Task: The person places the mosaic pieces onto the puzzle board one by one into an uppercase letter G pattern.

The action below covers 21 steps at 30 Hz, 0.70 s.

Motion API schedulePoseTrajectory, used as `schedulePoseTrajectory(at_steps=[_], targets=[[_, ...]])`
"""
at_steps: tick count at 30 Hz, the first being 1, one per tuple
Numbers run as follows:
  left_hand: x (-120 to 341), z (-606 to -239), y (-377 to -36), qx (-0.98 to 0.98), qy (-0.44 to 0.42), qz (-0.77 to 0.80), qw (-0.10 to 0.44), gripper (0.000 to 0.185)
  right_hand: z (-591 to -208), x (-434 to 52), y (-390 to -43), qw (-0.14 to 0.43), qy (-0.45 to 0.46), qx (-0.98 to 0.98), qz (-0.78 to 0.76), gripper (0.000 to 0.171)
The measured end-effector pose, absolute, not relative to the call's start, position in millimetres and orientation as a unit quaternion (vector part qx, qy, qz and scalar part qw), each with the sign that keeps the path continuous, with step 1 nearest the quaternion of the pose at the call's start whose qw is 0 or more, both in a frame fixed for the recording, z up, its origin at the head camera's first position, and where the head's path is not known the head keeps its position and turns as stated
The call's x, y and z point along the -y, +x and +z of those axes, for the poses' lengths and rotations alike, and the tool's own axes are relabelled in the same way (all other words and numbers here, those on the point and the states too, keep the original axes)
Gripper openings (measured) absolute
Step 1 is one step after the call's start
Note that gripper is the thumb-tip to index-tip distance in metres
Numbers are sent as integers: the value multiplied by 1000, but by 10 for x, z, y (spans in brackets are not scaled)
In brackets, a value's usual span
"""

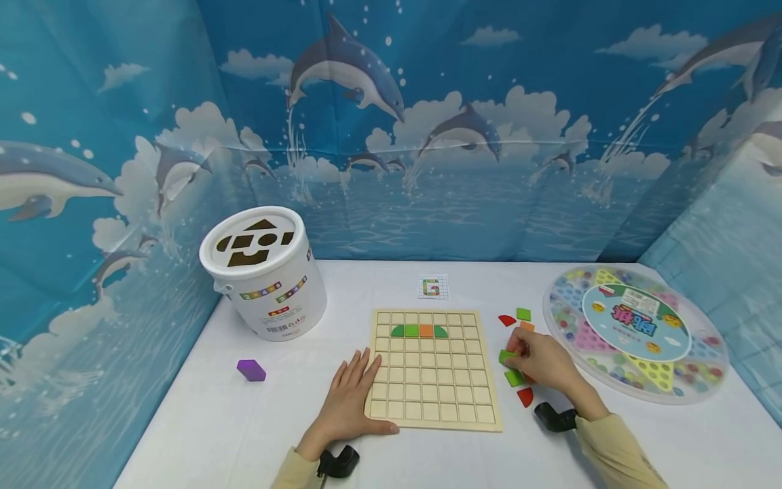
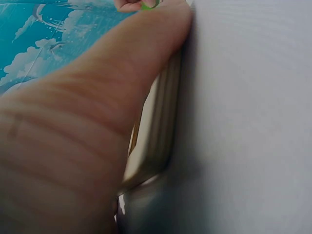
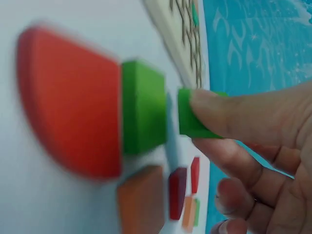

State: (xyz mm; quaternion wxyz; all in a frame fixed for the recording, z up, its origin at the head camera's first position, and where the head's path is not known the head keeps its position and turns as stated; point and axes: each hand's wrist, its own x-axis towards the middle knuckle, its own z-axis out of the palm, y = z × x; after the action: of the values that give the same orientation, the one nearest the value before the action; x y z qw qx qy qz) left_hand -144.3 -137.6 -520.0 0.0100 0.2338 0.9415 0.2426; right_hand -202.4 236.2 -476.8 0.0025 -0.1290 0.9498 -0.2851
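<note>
A pale wooden grid board (image 1: pixel 434 414) lies on the white table, with a row of two green quarter-round pieces, a green square (image 1: pixel 412 331) and an orange square (image 1: pixel 426 331) near its top. My left hand (image 1: pixel 349 401) rests at the board's left edge, fingers straight, thumb along the lower left corner. My right hand (image 1: pixel 540 360) pinches a green square block (image 3: pixel 187 114) between thumb and index finger, right of the board. Around it lie another green block (image 3: pixel 143 107), a red quarter-round piece (image 3: pixel 73 102), an orange block (image 3: pixel 141 202) and several more pieces.
A white bucket (image 1: pixel 275 299) with a shape-hole lid stands at the back left, a purple block (image 1: pixel 252 370) before it. A small pattern card (image 1: pixel 433 286) lies behind the board. A round Chinese checkers box (image 1: pixel 635 333) sits at the right, close to my right arm.
</note>
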Motion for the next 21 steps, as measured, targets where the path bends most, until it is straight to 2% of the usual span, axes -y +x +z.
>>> schedulePoseTrajectory(at_steps=[7, 16, 21], targets=[[1374, -5199, -1446, -943, 233, 239, 11, 117, -4741, -2122, -2076, -36, -148, -930, -335, 20], [1371, -5200, -1448, -943, 231, 239, 12, 117, -4740, -1561, -2213, -26, -215, -901, -377, 22], [1372, -5209, -1453, -943, 234, 236, 8, 117, -4736, -1270, -2264, -13, -230, -894, -384, 17]])
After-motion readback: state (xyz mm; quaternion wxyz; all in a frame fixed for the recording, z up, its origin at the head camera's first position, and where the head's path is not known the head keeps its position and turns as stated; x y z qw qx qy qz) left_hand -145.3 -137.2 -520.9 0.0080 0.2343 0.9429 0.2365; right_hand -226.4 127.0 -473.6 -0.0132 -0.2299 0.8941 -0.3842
